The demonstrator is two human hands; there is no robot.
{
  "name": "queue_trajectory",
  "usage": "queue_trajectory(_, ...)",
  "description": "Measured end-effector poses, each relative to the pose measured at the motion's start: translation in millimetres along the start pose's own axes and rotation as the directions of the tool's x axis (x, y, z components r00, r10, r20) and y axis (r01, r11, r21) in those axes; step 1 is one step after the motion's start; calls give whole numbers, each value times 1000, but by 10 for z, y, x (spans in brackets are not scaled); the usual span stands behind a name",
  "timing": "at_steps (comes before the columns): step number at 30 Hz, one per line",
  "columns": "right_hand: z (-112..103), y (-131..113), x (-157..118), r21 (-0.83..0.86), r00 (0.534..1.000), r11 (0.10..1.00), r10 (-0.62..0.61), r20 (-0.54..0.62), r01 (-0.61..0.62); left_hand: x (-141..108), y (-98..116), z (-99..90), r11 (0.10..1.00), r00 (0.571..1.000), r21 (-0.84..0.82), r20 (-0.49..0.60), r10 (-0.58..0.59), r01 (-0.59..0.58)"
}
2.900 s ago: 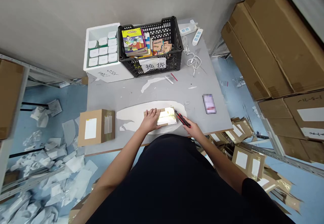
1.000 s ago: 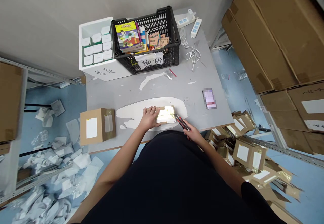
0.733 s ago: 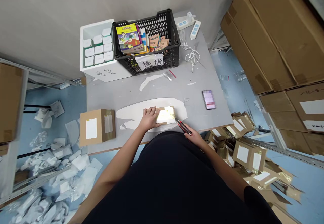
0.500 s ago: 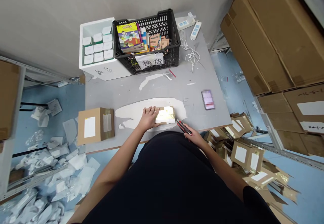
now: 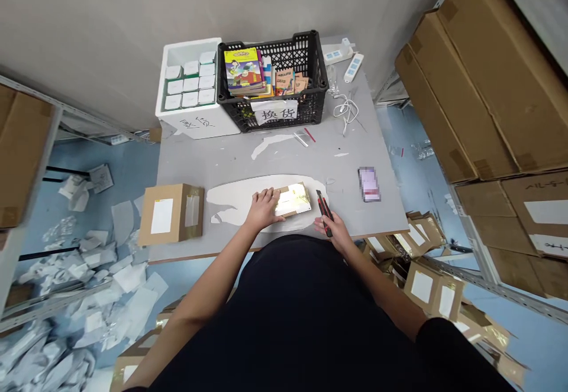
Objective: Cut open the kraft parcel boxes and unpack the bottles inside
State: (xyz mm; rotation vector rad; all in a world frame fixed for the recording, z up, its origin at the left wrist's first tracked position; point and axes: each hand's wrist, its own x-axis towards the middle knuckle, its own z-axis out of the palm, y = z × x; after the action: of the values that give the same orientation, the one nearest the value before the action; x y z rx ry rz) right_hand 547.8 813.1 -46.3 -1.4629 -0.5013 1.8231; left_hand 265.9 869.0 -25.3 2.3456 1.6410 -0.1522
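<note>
A small taped cardboard box [image 5: 293,200] lies on a white, torn-edged patch [image 5: 242,196] of the grey table. My left hand [image 5: 262,209] grips its left end, fingers across the top and thumb along the near side. In my right hand [image 5: 335,229] is a black and red utility knife [image 5: 324,211], its tip pointing away from me. The knife stays just right of the box, apart from it. Some of my right fingers are loosely extended beneath the handle.
A larger carton [image 5: 171,214] stands at the table's left. Behind are a white foam box [image 5: 195,125] and a black crate [image 5: 317,105] of books. A phone [image 5: 369,184], a white cable [image 5: 346,108] and power strips [image 5: 354,68] lie right. Cartons [image 5: 421,285] and paper scraps [image 5: 128,277] cover the floor.
My right hand has drawn the knife away from the box's right end and turned it more upright. The box has tilted slightly under my left hand. The whole view has shifted a little.
</note>
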Motion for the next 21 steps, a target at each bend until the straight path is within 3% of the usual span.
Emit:
queue_trajectory(4, 397, -132, 269, 54, 998, 998, -41, 44, 39, -33, 49, -34, 993, 994, -31, -18, -112, 112)
queue_trajectory(13, 1053, -527, 771, -140, 936, 933, -308, 169, 332, -385, 203, 144, 889, 937, -312, 16, -348, 336)
queue_trajectory(17, 1028, -570, 823, -161, 932, 925, -317, 177, 345, -317, 61, 103, 873, 920, -340, -50, -388, 350)
queue_trajectory(19, 878, -491, 733, -179, 953, 937, -285, 106, 300, -178, -100, 44, 882, 914, -332, -113, -389, 334)
queue_trajectory(21, 679, -354, 580, -173, 980, 965, -198, 0, 195, -17, -267, -6, 906, 936, -317, -118, -333, 282)
